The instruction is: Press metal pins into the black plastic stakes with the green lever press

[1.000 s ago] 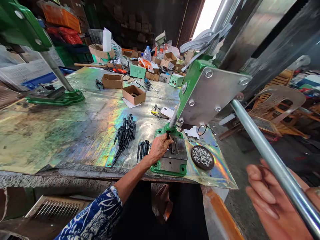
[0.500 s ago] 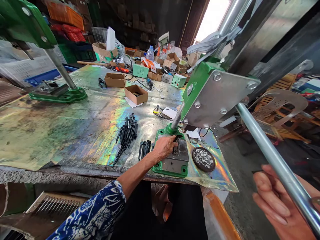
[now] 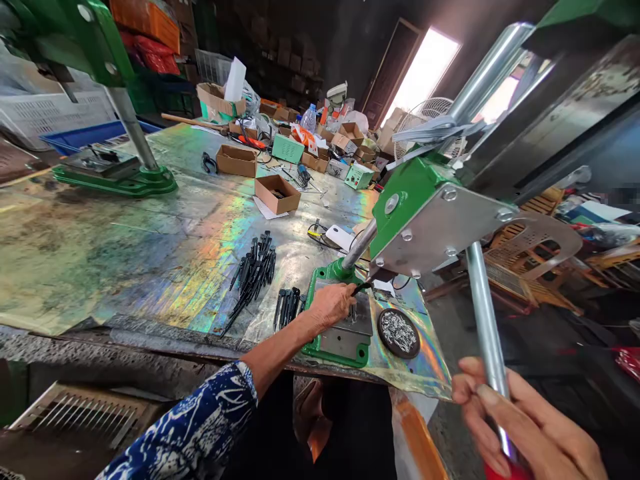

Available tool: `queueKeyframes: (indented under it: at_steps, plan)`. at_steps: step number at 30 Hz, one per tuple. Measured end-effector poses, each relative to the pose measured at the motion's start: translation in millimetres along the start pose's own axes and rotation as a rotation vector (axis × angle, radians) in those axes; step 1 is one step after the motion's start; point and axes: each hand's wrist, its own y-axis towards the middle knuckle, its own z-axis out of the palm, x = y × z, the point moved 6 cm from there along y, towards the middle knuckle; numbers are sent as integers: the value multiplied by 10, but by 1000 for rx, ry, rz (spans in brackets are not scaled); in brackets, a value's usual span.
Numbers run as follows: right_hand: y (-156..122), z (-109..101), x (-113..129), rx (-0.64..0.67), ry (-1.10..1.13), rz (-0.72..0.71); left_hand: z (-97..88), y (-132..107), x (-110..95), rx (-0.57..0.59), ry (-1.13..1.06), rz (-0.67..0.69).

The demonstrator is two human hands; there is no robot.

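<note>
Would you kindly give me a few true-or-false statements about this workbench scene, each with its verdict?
1. The right hand is closed around a shiny steel tubular lever. True.
2. The left hand rests on a round dark dish of silver pins. False: it is over the steel plate of a green cast-metal hand press, and the dish lies to the right of the press.
3. A heap of black spiked parts lies on an iridescent foil sheet, left of the press. True.
4. An open brown cardboard box sits on the press base. False: it stands well beyond the press, on the foil sheet.
</note>
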Motion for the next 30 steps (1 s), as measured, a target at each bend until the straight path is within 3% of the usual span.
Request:
queueKeyframes:
  at_steps: [6,10,13,19,23,30]
  plan:
    - [58,241,-20,-205,-108,-2,-25,-16,-18,24,-13,-19]
    - [160,355,-74,-160,-194,-65,-8,-16,-22,46,-2,-14]
    - [204,322,-145,-139,-250,-86,-2,-15,-24,58,21,-13]
    - [240,299,-261,-245,-235,-21,9,-33,-42,77,41,-14]
    - [312,398,-236,-367,-160,-83,19,-27,-51,56,42,-28]
    - [348,445,-281,-291,-151,-150,40,-22,-40,71,79,-33]
